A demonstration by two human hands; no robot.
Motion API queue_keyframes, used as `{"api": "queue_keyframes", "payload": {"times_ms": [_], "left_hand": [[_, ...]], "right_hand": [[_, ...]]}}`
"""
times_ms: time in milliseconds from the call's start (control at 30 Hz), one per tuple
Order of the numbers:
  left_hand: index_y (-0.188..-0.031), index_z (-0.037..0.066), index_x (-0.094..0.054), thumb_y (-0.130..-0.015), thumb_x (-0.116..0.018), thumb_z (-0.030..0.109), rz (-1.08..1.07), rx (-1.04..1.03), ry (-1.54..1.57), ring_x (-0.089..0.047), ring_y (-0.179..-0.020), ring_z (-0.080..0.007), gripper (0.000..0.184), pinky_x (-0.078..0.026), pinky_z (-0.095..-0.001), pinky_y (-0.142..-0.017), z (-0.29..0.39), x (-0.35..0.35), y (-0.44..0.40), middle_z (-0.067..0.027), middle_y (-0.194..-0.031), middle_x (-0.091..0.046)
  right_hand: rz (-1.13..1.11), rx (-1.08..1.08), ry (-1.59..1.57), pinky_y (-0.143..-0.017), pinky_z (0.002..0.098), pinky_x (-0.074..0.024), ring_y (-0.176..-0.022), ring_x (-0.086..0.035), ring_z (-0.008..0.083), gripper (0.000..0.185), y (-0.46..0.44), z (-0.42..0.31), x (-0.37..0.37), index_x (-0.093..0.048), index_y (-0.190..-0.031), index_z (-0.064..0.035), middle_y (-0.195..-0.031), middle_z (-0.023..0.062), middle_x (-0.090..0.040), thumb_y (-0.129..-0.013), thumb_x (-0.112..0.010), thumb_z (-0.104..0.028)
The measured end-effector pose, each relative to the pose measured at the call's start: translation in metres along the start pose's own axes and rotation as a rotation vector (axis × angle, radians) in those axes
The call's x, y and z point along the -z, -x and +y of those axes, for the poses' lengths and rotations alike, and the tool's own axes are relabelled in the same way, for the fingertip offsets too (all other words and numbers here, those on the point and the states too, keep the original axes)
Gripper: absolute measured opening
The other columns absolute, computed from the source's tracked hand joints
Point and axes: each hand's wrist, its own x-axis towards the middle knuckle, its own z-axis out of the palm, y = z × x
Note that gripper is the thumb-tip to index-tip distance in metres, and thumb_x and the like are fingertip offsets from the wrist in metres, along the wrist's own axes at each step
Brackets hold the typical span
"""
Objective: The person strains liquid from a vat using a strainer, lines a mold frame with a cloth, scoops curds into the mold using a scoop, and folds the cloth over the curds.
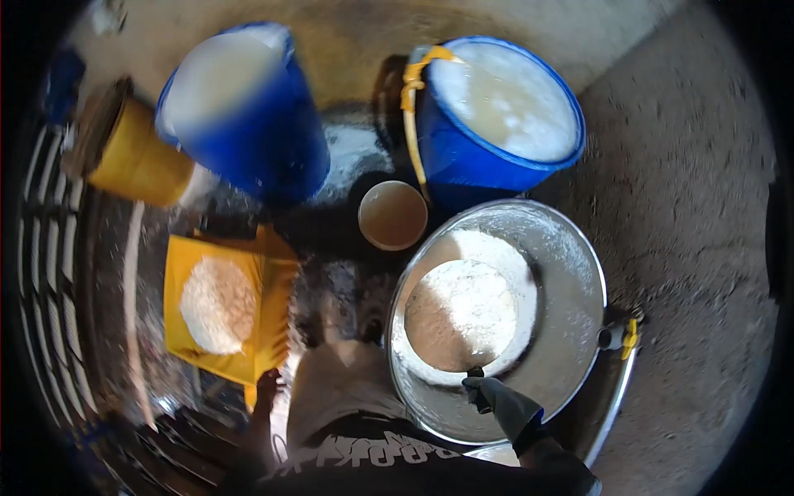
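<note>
My right hand (488, 395), in a dark glove, is closed on the short dark handle of a round pan (463, 316). White, grainy matter fills the pan, partly in shadow. It sits inside a wide metal basin (566, 281), over more white matter. At the lower left, my left hand (266, 387) is dark and bare, beside the near corner of a yellow container (184, 273). A pale mass (219, 306) lies in that container. Shadow hides how the left fingers are placed.
Two blue barrels (289, 124) (463, 161) with whitish, foamy contents stand at the back. Between them and the basin is a small round tub (393, 217) of brownish liquid. A yellow bucket (145, 161) lies tilted at left, near metal slats (54, 273). A pipe with a yellow valve (631, 337) runs beside the basin.
</note>
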Motion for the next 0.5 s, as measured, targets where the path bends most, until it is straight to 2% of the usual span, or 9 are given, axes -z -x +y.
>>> {"api": "queue_keyframes", "payload": {"times_ms": [67,167,267,400,500], "left_hand": [[-0.111,0.013,-0.055,-0.088,-0.058,0.039,0.085,-0.085,-0.072,-0.065,-0.066,-0.0200,0.035,-0.049,-0.0320,-0.052,-0.017,0.011,0.009,-0.0041,-0.092,-0.061],[-0.111,0.014,-0.055,-0.088,-0.059,0.032,0.245,0.079,-0.022,-0.064,-0.062,-0.0161,0.030,-0.048,-0.0302,-0.052,-0.034,0.030,0.008,-0.0030,-0.091,-0.061],[-0.111,0.013,-0.055,-0.088,-0.059,0.033,0.167,0.063,0.162,-0.064,-0.064,-0.0155,0.031,-0.048,-0.0300,-0.052,-0.066,0.068,0.004,-0.0034,-0.091,-0.062],[-0.111,0.013,-0.055,-0.087,-0.059,0.029,0.307,0.119,0.245,-0.064,-0.063,-0.0158,0.028,-0.049,-0.0305,-0.053,-0.084,0.114,0.007,-0.0042,-0.092,-0.062],[-0.110,0.013,-0.056,-0.088,-0.058,0.031,0.367,0.101,0.358,-0.064,-0.065,-0.0161,0.029,-0.049,-0.0320,-0.056,-0.085,0.150,0.022,-0.0048,-0.094,-0.063]], "right_hand": [[0.148,0.072,0.085,-0.041,0.0204,-0.0379,-0.046,-0.046,0.0091,0.013,0.057,0.016,-0.030,-0.052,-0.081,-0.0048,-0.065,0.0011,-0.051,-0.089,-0.059,-0.012],[0.216,0.188,0.229,-0.040,0.0212,-0.0366,-0.046,-0.046,0.0089,0.014,0.095,0.029,-0.070,-0.053,-0.081,-0.0078,-0.064,-0.0004,-0.051,-0.090,-0.059,-0.016],[0.190,0.183,0.343,-0.040,0.0213,-0.0363,-0.046,-0.045,0.0088,0.014,0.083,0.031,-0.133,-0.053,-0.081,-0.0084,-0.064,-0.0006,-0.051,-0.090,-0.059,-0.017],[0.073,0.115,0.485,-0.040,0.0215,-0.0358,-0.046,-0.045,0.0087,0.014,0.032,0.042,-0.248,-0.052,-0.080,-0.0093,-0.063,-0.0010,-0.051,-0.090,-0.059,-0.018],[-0.019,0.048,0.580,-0.040,0.0216,-0.0355,-0.046,-0.045,0.0086,0.014,-0.010,0.066,-0.335,-0.052,-0.080,-0.0099,-0.063,-0.0013,-0.051,-0.090,-0.059,-0.018]]}}
